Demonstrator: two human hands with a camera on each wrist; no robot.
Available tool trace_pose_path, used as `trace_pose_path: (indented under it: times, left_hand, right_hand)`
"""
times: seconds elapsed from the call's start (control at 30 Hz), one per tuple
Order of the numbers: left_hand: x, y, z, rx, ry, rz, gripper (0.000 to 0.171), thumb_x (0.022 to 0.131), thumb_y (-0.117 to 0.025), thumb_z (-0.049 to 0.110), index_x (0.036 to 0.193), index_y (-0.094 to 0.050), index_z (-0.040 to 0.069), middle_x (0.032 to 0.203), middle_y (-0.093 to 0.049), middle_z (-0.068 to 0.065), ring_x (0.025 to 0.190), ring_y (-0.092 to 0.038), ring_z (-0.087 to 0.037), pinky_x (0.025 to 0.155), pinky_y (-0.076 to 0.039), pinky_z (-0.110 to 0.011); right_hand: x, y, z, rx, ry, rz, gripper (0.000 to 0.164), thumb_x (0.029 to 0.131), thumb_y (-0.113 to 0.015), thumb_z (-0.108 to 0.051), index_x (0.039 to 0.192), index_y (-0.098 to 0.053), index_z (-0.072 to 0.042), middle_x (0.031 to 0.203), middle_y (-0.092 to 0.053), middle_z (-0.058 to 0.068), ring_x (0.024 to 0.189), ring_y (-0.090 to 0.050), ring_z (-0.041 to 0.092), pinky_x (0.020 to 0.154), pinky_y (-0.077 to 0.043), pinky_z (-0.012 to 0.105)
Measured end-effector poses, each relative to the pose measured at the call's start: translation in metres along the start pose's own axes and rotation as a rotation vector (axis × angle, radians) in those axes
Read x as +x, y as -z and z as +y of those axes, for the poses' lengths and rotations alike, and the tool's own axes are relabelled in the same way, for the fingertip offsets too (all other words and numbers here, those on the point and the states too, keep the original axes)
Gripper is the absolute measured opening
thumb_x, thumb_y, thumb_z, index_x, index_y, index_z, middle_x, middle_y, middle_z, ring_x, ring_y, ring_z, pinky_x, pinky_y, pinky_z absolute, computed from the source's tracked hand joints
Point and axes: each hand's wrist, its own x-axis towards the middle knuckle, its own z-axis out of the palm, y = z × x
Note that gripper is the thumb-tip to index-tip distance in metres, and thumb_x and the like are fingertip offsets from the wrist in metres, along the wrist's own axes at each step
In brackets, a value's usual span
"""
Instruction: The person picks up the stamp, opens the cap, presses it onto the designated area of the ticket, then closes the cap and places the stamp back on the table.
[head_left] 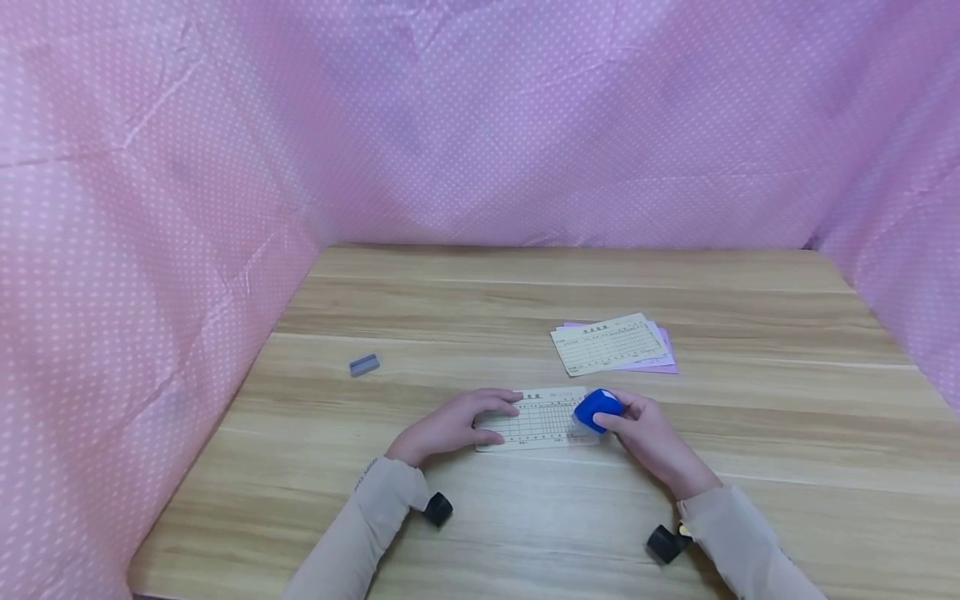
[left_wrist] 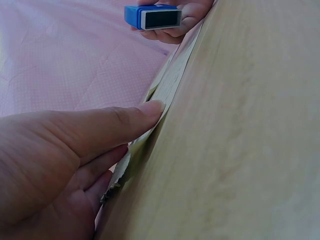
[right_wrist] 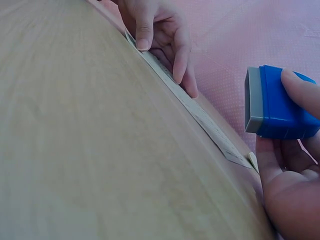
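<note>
My right hand point(head_left: 651, 435) grips a blue stamp point(head_left: 597, 408) between thumb and fingers, held over the right end of a cream printed form point(head_left: 547, 423). In the left wrist view the dark rectangular face of the stamp point(left_wrist: 161, 19) shows, framed in grey and raised off the paper. My left hand point(head_left: 456, 425) rests on the form's left end, its thumb pressing the near edge and its other fingers spread over the sheet. The right wrist view shows the form point(right_wrist: 200, 117) lying on the table, slightly lifted at its edge by the left thumb.
Behind the form lies a fanned pile of slips, with a cream form point(head_left: 609, 343) on top and a purple sheet point(head_left: 670, 367) beneath. A small grey rectangular piece point(head_left: 364, 365), like a stamp cap, lies at the left. Pink dotted cloth point(head_left: 525, 125) surrounds the wooden table point(head_left: 450, 292).
</note>
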Motion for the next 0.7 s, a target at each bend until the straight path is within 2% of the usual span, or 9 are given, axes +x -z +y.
trace_pose_path:
  times: [0.1, 0.3, 0.43, 0.57, 0.7]
  left_hand:
    - [-0.0003, 0.0000, -0.0003, -0.009, 0.003, 0.012, 0.043, 0.087, -0.072, 0.020, 0.129, -0.061, 0.014, 0.149, -0.047, 0.005, 0.141, -0.040, -0.017, 0.116, -0.033, -0.039]
    - [-0.0003, -0.0002, -0.0005, -0.020, -0.021, 0.050, 0.042, 0.086, -0.073, 0.018, 0.127, -0.062, 0.014, 0.145, -0.050, 0.004, 0.138, -0.042, -0.017, 0.114, -0.035, -0.040]
    - [-0.0008, 0.0003, 0.0008, -0.036, -0.015, 0.095, 0.041, 0.087, -0.072, 0.017, 0.126, -0.063, 0.014, 0.142, -0.053, 0.003, 0.136, -0.043, -0.018, 0.113, -0.036, -0.042]
    - [-0.0020, 0.0008, 0.0018, -0.042, 0.000, 0.165, 0.039, 0.087, -0.072, 0.016, 0.125, -0.063, 0.013, 0.137, -0.055, 0.001, 0.133, -0.044, -0.020, 0.111, -0.037, -0.044]
    - [-0.0023, 0.0014, 0.0029, -0.043, 0.043, 0.215, 0.040, 0.085, -0.074, 0.018, 0.124, -0.063, 0.014, 0.132, -0.055, 0.001, 0.126, -0.046, -0.019, 0.107, -0.041, -0.043]
  right_hand:
    - [-0.0003, 0.0001, -0.0006, -0.006, 0.004, 0.000, 0.057, 0.094, -0.063, -0.023, 0.138, -0.045, 0.006, 0.142, -0.049, 0.023, 0.100, -0.051, 0.005, 0.083, -0.043, 0.013]
    - [0.0003, -0.0005, 0.0005, 0.001, 0.004, 0.007, 0.055, 0.094, -0.064, -0.022, 0.137, -0.046, 0.006, 0.140, -0.052, 0.020, 0.102, -0.053, 0.003, 0.086, -0.045, 0.012]
    - [0.0004, -0.0008, 0.0009, -0.005, 0.003, 0.010, 0.054, 0.093, -0.064, -0.022, 0.137, -0.047, 0.006, 0.139, -0.053, 0.020, 0.098, -0.053, 0.007, 0.081, -0.044, 0.014]
    - [0.0000, -0.0005, 0.0003, -0.011, 0.020, 0.006, 0.055, 0.094, -0.064, -0.022, 0.136, -0.047, 0.007, 0.140, -0.052, 0.022, 0.104, -0.053, -0.003, 0.087, -0.044, 0.011]
    - [-0.0001, -0.0010, -0.0007, 0.003, 0.020, 0.003, 0.055, 0.094, -0.064, -0.022, 0.137, -0.046, 0.007, 0.143, -0.049, 0.023, 0.109, -0.052, -0.009, 0.093, -0.043, 0.008]
